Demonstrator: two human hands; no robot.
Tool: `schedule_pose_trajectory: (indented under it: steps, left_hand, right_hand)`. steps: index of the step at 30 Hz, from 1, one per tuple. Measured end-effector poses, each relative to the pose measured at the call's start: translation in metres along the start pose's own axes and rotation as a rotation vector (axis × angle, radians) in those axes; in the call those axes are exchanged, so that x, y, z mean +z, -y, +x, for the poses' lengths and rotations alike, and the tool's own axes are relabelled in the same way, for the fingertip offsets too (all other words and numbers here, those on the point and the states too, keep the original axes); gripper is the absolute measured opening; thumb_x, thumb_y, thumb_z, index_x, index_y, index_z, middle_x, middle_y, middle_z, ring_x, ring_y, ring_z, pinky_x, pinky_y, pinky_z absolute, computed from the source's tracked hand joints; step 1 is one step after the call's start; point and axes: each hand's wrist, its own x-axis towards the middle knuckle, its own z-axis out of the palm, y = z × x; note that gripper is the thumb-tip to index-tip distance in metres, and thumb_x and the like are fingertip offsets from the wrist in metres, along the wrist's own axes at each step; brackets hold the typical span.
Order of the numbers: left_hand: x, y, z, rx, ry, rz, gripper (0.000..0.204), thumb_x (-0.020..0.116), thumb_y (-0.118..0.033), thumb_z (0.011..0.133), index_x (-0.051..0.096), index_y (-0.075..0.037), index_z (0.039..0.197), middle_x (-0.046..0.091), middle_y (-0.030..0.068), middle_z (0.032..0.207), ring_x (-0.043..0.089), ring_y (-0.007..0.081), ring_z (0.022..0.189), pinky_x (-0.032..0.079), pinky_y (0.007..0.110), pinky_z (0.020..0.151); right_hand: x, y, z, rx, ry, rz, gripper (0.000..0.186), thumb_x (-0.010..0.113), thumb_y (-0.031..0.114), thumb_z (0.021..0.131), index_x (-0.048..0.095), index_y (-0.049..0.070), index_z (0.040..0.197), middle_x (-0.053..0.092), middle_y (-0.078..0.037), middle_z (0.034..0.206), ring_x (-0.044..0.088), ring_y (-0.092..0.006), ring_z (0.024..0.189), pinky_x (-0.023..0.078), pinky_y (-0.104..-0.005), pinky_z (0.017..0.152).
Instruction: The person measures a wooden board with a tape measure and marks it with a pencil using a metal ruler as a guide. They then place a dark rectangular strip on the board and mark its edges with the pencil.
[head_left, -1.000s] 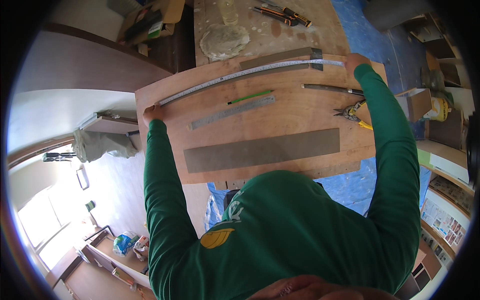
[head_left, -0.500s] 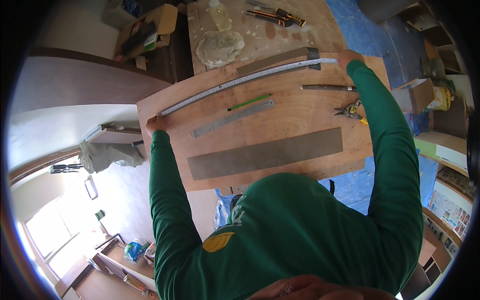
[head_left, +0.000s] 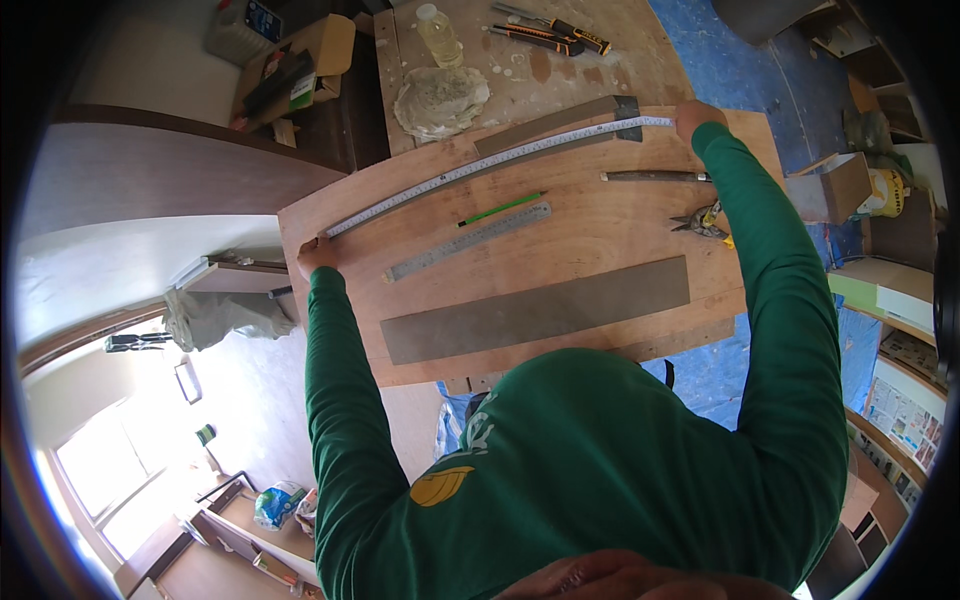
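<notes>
A white measuring tape (head_left: 480, 166) is stretched across the wooden board (head_left: 585, 235). My left hand (head_left: 317, 254) is closed on its left end, near the board's left edge. At the far right, my right hand (head_left: 697, 119) is closed round the other end; whatever lies inside that fist is hidden. Behind the tape lies a narrow grey-brown strip (head_left: 548, 124) with a dark piece (head_left: 627, 119) at its right end. Nearer me are a green pencil (head_left: 502, 209), a metal ruler (head_left: 470, 241) and a wide grey-brown strip (head_left: 540, 310).
Tin snips (head_left: 704, 221) and a dark stick-like tool (head_left: 654, 176) lie beside my right forearm. Beyond the board are a clear bottle (head_left: 439, 38), a crumpled plastic bag (head_left: 442, 101) and cutter knives (head_left: 540, 38). Blue sheeting (head_left: 735, 75) covers the floor; a cardboard box (head_left: 838, 188) stands at right.
The whole view has shifted very slightly. Both hands keep the tape stretched in the same place, and nothing on the board has visibly moved.
</notes>
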Motion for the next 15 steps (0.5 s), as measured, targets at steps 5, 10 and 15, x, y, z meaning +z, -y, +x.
schedule_pose_trajectory:
  steps: [5,10,15]
  left_hand:
    - [-0.0013,0.0030,0.0006,-0.001,0.002,-0.027,0.049,0.077,-0.045,0.085,0.079,0.001,0.100,0.077,0.0219,0.100,0.075,0.0362,0.095,0.058,0.044,0.091]
    - [-0.0024,-0.0036,-0.0017,-0.005,0.012,-0.020,0.048,0.077,-0.045,0.085,0.079,0.001,0.100,0.077,0.0218,0.100,0.075,0.0361,0.095,0.058,0.044,0.091]
    - [-0.0003,0.0044,0.0010,0.002,0.006,-0.043,0.049,0.077,-0.045,0.085,0.079,0.001,0.101,0.077,0.0219,0.100,0.075,0.0362,0.095,0.058,0.044,0.090]
  right_hand:
    - [0.0091,-0.0011,0.0057,0.006,-0.011,0.016,0.029,0.062,0.030,0.098,0.077,0.007,0.106,0.074,-0.020,0.106,0.071,-0.0399,0.099,0.055,-0.0521,0.086]
    - [0.0122,-0.0028,0.0039,0.001,-0.024,0.025,0.029,0.062,0.029,0.097,0.077,0.007,0.105,0.075,-0.020,0.105,0.071,-0.0401,0.098,0.055,-0.0520,0.085]
    - [0.0133,-0.0018,0.0050,-0.013,-0.037,0.011,0.028,0.062,0.029,0.097,0.078,0.007,0.105,0.075,-0.020,0.104,0.071,-0.0403,0.098,0.056,-0.0517,0.085]
